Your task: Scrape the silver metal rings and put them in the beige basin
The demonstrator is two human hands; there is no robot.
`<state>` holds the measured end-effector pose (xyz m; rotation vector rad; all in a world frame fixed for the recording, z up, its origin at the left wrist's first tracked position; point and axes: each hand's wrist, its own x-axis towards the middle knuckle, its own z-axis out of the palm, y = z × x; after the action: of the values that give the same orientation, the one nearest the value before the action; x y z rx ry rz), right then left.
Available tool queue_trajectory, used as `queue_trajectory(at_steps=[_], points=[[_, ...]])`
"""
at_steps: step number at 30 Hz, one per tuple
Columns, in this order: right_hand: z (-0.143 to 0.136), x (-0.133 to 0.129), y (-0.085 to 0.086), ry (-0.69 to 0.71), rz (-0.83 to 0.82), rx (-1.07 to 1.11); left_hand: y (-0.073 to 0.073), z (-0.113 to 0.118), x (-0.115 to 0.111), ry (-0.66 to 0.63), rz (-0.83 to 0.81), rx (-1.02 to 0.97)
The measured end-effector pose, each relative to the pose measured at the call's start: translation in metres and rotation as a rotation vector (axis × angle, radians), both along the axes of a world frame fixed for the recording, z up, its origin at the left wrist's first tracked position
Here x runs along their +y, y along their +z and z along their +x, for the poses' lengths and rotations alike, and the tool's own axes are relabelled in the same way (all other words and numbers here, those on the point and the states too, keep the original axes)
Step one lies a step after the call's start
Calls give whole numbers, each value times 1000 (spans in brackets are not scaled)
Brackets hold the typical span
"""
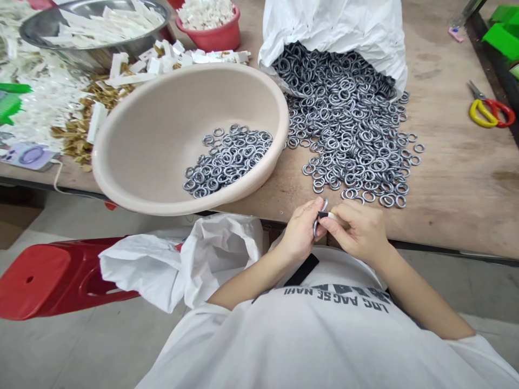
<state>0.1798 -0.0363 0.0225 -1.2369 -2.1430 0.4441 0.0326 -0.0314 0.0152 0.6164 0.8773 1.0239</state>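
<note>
Loose rings, tight fingertips and a table edge close by

The left hand pinches one grey ring between thumb and fingers, closed on it at the table's near edge. The right hand is closed around a small tool, pale with a dark end that meets the ring; what the tool is, I cannot tell.

If the tool slips off the curved metal, it could catch the left thumb, which sits very near. A loosened pinch could let the ring drop into the lap or onto the floor. The heap of rings, spilling from a white sack, might spread further if a forearm brushes it. The beige bowl, with rings gathered in its right part, overhangs the edge, so a hard knock could tip it.

The worn wooden table also carries scissors at the right and, at the far left, a metal basin of white strips near a red tub. Below, a red stool stands beside a crumpled white bag above grey flooring
</note>
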Motion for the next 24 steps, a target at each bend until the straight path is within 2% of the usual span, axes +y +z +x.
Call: queue_trajectory(at_steps=[2, 5, 7, 13, 17, 19, 21, 24], points=[[0, 5, -5, -35, -53, 89, -1, -1, 0, -22, -2, -31], [4, 22, -12, -247, -96, 170, -3, -4, -3, -90, -21, -69], [5, 36, -13, -350, -107, 117, -6, -8, -5, -112, -41, -90], [-18, 63, -11, -201, -98, -385, -11, -36, 0, 37, -61, -107], [-28, 70, -12, -207, -107, -480, -8, -50, 7, 83, -105, -188], [-26, 73, -12, -222, -109, -444, -6, -51, 10, 93, -133, -198], [-21, 73, -11, -233, -113, -308, -5, -48, 12, 117, -106, -149], [-11, 67, -7, -174, -223, 131, -4, -39, 15, 143, 1, -22]])
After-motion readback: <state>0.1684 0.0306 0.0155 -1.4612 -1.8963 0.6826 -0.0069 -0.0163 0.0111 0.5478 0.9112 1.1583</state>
